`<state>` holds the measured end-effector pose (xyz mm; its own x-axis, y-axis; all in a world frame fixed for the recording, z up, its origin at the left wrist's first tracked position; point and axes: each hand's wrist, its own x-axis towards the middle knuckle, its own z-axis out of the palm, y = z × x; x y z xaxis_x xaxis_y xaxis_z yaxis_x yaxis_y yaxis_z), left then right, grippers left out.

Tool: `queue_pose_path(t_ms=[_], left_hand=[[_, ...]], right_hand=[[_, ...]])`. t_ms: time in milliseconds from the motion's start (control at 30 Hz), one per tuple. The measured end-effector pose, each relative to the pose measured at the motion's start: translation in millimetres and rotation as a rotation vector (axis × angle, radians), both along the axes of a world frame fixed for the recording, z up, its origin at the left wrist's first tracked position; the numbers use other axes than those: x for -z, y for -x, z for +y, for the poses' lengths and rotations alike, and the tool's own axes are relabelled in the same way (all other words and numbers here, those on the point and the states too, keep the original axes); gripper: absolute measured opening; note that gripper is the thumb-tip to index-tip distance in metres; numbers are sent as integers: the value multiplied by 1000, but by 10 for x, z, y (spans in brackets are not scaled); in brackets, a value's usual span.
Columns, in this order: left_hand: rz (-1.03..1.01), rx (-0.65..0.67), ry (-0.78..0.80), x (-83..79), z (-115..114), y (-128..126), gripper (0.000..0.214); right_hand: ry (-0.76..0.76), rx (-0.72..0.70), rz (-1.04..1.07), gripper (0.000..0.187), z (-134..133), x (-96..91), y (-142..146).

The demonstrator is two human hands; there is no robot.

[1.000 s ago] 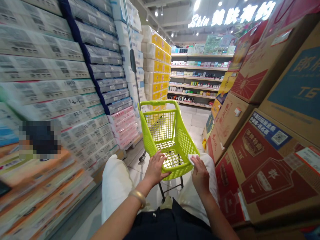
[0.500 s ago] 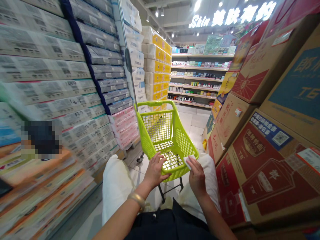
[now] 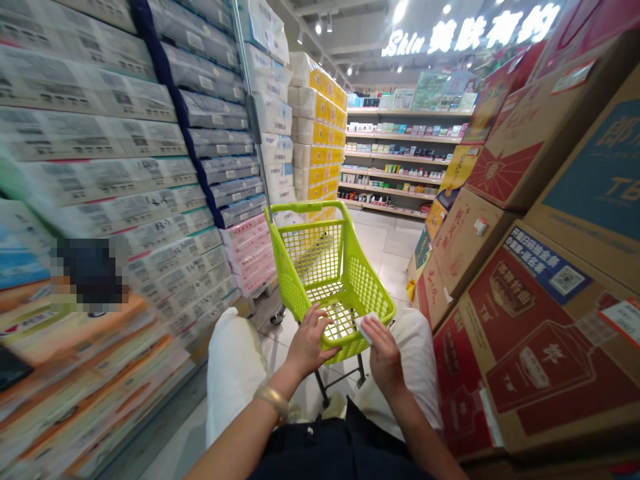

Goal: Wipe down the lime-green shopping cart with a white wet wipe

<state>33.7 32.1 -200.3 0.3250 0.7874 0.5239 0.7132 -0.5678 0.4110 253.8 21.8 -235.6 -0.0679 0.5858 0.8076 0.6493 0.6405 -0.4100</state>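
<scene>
A lime-green shopping cart basket with lattice walls stands between my knees on dark legs. My left hand grips its near left corner, with the fingers inside the rim and the thumb along the front wall. A gold bangle circles that wrist. In my right hand is a folded white wipe, pinched under the fingertips. This hand is at the near right part of the rim, with the wipe over the inner edge. Nothing lies inside the basket that I can see.
Stacked printed cartons rise close on my right. Wrapped paper packs are piled high on my left, with a metal pole beside them. Shelves of small goods stand at the back, beyond the tiled floor.
My right hand has slid left along the near rim with the wipe. My left hand keeps its hold on the basket corner. The view has shifted slightly.
</scene>
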Motion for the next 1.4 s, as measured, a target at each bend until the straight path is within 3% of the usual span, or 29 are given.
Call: queue_pose_path(t_ms=[133, 200, 333, 400, 467, 600, 667, 767, 833, 900, 1000, 1067, 1267, 1333, 1400], left_hand=[[-24, -8, 15, -2, -12, -1, 49], [-29, -14, 17, -2, -13, 0, 48], [-22, -26, 8, -5, -6, 15, 44], [-17, -31, 3, -5, -3, 25, 44], [-17, -36, 3, 0, 0, 28, 44], [-23, -42, 11, 19, 6, 12, 47], [-29, -47, 10, 24, 9, 8, 45], [-28, -36, 6, 19, 9, 23, 44], [-22, -25, 4, 11, 6, 41, 46], [-18, -26, 4, 7, 2, 52, 46], [-23, -42, 3, 9, 1, 46, 44], [-31, -46, 4, 12, 1, 35, 43], [-24, -23, 18, 9, -6, 38, 45], [-24, -32, 11, 8, -8, 43, 43], [-30, -45, -1, 11, -9, 42, 41]], right_hand=[[47, 225, 110, 47, 134, 6, -279], [70, 184, 97, 47, 81, -7, -166], [70, -114, -30, 49, -137, -46, 286], [60, -202, -81, 49, -156, -61, 341], [43, -132, -46, 48, -80, -63, 220], [53, 145, 96, 44, 98, -53, -70], [69, 86, 71, 45, 67, -55, -6], [92, -188, -68, 49, -82, -70, 262], [92, -293, -128, 50, -137, -78, 357], [80, -254, -110, 49, -106, -77, 304], [53, -38, 15, 46, 14, -76, 110], [53, 19, 52, 45, 36, -90, 76], [111, -320, -162, 53, -157, -148, 363], [99, -277, -144, 52, -117, -134, 307], [78, -142, -63, 50, -27, -112, 184]])
